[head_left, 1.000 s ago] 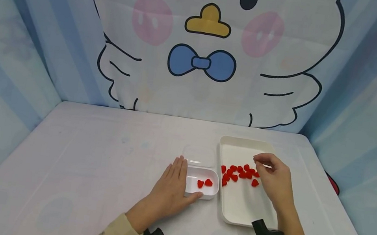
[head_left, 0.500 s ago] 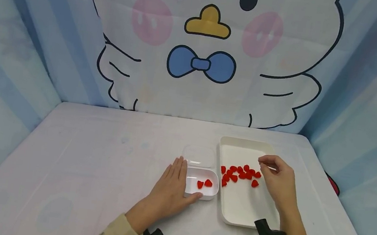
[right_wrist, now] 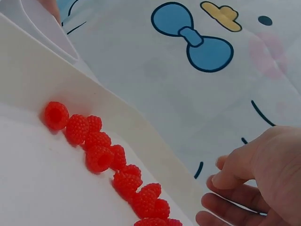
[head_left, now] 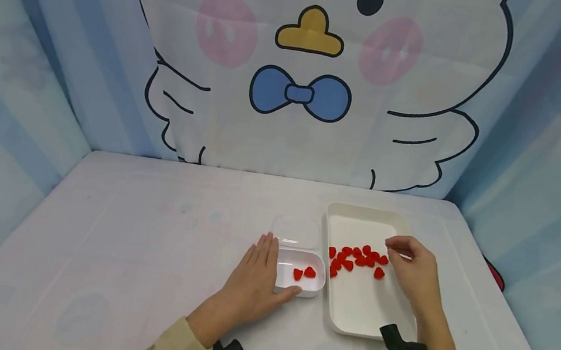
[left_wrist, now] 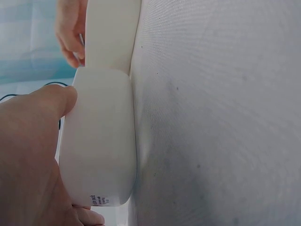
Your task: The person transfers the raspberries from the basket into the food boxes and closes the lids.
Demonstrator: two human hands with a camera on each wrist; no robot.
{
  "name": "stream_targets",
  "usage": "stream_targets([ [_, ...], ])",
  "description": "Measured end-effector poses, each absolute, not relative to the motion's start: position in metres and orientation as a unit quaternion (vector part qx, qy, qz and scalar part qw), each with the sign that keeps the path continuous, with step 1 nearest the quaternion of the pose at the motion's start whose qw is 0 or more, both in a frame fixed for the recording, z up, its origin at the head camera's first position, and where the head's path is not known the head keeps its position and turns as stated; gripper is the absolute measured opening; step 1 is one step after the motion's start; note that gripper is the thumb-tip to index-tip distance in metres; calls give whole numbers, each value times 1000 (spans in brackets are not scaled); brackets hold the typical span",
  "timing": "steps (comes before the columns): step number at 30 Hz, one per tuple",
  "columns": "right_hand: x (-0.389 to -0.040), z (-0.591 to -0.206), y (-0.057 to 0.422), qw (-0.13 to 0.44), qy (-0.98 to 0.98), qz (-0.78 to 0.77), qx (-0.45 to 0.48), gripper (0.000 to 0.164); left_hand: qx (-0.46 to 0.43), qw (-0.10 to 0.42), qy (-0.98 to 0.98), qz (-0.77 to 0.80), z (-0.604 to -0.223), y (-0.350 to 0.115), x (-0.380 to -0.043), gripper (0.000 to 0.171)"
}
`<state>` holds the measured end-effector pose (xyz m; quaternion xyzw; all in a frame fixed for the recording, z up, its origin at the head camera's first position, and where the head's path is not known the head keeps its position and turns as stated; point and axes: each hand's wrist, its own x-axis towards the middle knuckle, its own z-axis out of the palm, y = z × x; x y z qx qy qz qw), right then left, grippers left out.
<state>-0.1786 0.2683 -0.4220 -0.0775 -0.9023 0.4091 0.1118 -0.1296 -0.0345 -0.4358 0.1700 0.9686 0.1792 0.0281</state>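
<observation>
My left hand (head_left: 254, 284) lies with straight fingers along the left end of a small white plastic box (head_left: 312, 290). Its thumb rests on the box's near rim, also seen over the side wall in the left wrist view. Two red raspberries (head_left: 309, 272) lie in the box. My right hand (head_left: 414, 270) hovers over the right part of a cream tray (head_left: 366, 310), fingers loosely curled with nothing showing between them. Several raspberries (right_wrist: 98, 158) lie across the middle of the tray, to the left of that hand.
A clear lid (head_left: 296, 233) lies behind the box, at its far edge. Box and tray stand side by side on a white tablecloth (head_left: 132, 250). A printed curtain (head_left: 290, 141) hangs behind the table. Black camera mounts (head_left: 402, 343) sit at both wrists.
My right hand has shifted a little to the right and slightly toward me above the tray. The left hand, the box and the raspberries stay as they were.
</observation>
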Motion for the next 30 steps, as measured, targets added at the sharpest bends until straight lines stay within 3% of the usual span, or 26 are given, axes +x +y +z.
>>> stream_targets([
  [5, -171, -410, 261, 86, -907, 405, -82, 25, 171, 29, 968, 181, -436, -35, -130, 103],
  [19, -178, -423, 265, 25, -912, 398, -92, 30, 170, 30, 968, 185, -436, -35, -131, 104],
  [30, -177, -422, 263, 17, -922, 378, -82, 30, 165, 36, 968, 184, -435, -35, -131, 104],
])
